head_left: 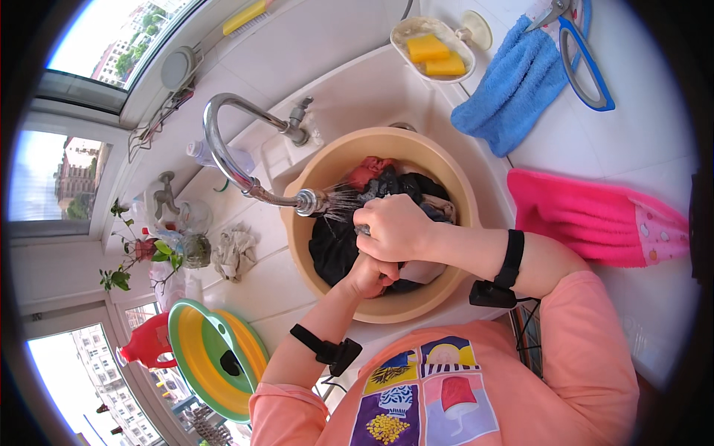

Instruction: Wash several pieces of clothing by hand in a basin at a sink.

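Observation:
A beige plastic basin (457, 154) stands in the white sink and holds a heap of wet clothes, mostly black cloth (332, 245) with a red piece (370, 170) at its far side. Over the heap my right hand (399, 227) is closed round a bunched dark cloth (364, 230). Just below it my left hand (370, 276) is also closed, its fingers on the lower part of the same dark cloth. From the chrome faucet (310, 202), water sprays onto the clothes beside my right hand.
Two yellow soap bars (429, 49) lie in a wall dish. Blue (502, 89) and pink (587, 215) towels and scissors (587, 63) hang at right. To the left are a crumpled rag (235, 253), a potted plant (168, 256), a green-and-yellow basin (186, 364) and a red jug (151, 340).

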`<move>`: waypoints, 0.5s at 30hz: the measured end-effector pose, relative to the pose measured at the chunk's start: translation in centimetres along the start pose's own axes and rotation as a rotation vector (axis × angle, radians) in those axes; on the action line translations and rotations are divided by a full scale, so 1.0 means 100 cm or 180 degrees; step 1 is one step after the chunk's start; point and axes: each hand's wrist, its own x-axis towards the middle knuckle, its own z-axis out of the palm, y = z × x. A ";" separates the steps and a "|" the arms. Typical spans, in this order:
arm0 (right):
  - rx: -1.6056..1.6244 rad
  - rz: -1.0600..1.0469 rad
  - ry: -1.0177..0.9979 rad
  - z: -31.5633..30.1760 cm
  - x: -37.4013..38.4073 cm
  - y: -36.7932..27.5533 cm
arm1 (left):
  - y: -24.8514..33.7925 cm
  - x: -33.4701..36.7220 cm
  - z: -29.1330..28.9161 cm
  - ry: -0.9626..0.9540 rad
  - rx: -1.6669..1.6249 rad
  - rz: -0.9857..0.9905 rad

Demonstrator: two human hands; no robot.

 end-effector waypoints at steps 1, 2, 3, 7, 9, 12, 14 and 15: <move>0.0072 -0.0019 -0.0064 0.000 -0.001 0.000 | -0.003 -0.001 -0.004 -0.0106 0.0117 -0.0040; 0.0070 -0.0036 -0.0071 -0.001 -0.001 0.000 | -0.004 -0.001 -0.006 -0.0207 0.0231 -0.0071; 0.0071 -0.0102 -0.0140 -0.002 -0.001 0.000 | -0.004 -0.002 -0.007 -0.0200 0.0226 -0.0052; -0.0027 -0.0323 -0.0333 -0.006 -0.002 -0.003 | -0.007 -0.006 -0.006 -0.0312 0.0386 -0.0006; -0.0029 -0.0412 -0.0351 -0.006 -0.004 -0.005 | -0.007 -0.008 -0.005 -0.0332 0.0186 -0.0083; 0.0010 -0.0340 -0.0487 -0.006 -0.006 -0.008 | -0.001 -0.013 -0.005 -0.0515 0.0200 -0.0254; 0.0234 -0.0232 -0.0236 -0.005 -0.006 -0.010 | 0.010 -0.022 -0.002 -0.0383 0.0532 -0.0320; 0.0219 -0.0287 -0.0268 -0.006 -0.006 -0.011 | 0.015 -0.028 0.004 -0.0369 0.0512 -0.0259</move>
